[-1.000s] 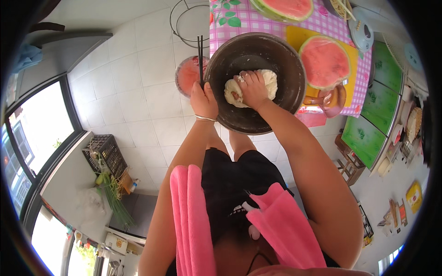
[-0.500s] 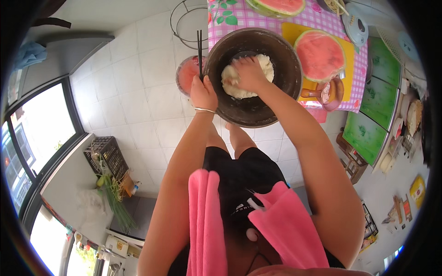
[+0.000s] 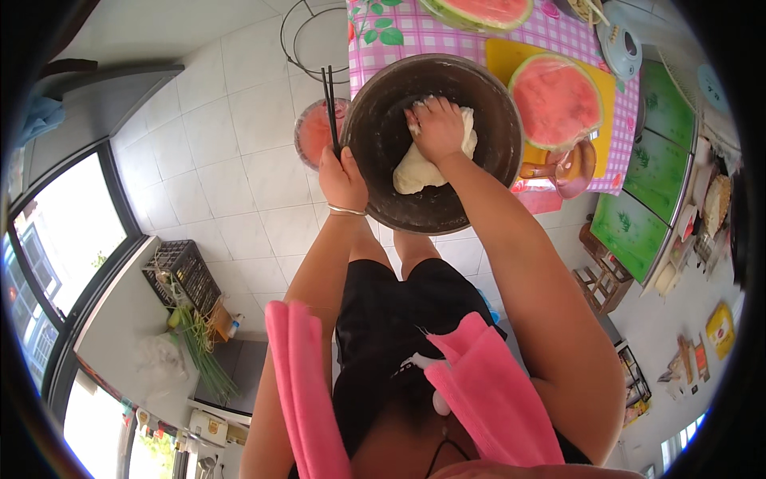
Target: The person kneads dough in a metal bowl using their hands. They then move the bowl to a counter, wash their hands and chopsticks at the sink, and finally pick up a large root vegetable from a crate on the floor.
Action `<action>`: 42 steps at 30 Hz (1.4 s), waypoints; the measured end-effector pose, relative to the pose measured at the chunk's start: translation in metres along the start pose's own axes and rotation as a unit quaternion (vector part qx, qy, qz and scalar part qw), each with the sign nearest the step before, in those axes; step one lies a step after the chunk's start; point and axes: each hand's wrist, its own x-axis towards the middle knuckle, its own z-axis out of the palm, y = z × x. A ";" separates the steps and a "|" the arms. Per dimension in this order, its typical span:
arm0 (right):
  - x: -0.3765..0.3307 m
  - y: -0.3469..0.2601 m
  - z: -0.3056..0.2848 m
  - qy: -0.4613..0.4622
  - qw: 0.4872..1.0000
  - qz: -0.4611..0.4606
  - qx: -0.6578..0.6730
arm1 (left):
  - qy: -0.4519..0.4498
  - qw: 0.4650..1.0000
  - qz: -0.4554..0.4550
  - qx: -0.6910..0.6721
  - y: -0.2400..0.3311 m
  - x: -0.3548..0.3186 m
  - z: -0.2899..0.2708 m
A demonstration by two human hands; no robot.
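A lump of pale dough (image 3: 416, 171) lies in a deep dark brown bowl (image 3: 487, 195) in front of me. My right hand (image 3: 439, 130) is inside the bowl, its fingers curled over the upper part of the dough and gripping it. The dough stretches from under the palm toward the near left of the bowl. My left hand (image 3: 345, 180) is at the bowl's left rim, closed around a pair of black chopsticks (image 3: 329, 112) that point away from me. Its thumb side rests against the bowl wall.
The bowl stands at the near left edge of a table with a pink checked cloth (image 3: 375, 60). To its right, a wrapped watermelon half (image 3: 554, 100) sits on a yellow board (image 3: 501, 54), with a brown dipper (image 3: 576, 169) nearer me. Left of the bowl is a reddish basin (image 3: 313, 136).
My right hand has shifted within the bowl, and the dough has gone from a broad round mass to a longer, folded shape. My left hand still holds the chopsticks at the rim.
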 end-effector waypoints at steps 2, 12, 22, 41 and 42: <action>0.024 -0.004 0.007 -0.003 1.000 0.009 -0.009 | -0.003 1.000 -0.010 -0.003 0.003 0.002 -0.001; 0.026 0.010 -0.032 -0.242 0.956 -0.089 0.139 | -0.014 0.999 -0.021 0.021 0.002 0.004 0.000; -0.031 -0.018 -0.054 -0.225 0.960 -0.155 0.057 | -0.005 1.000 0.001 0.022 0.003 0.003 0.001; 0.032 0.024 -0.023 -0.148 0.938 0.298 0.095 | -0.007 1.000 0.015 0.013 0.004 0.008 0.002; 0.036 0.020 -0.024 -0.142 0.912 0.357 0.141 | -0.001 1.000 0.016 0.016 0.003 0.007 0.002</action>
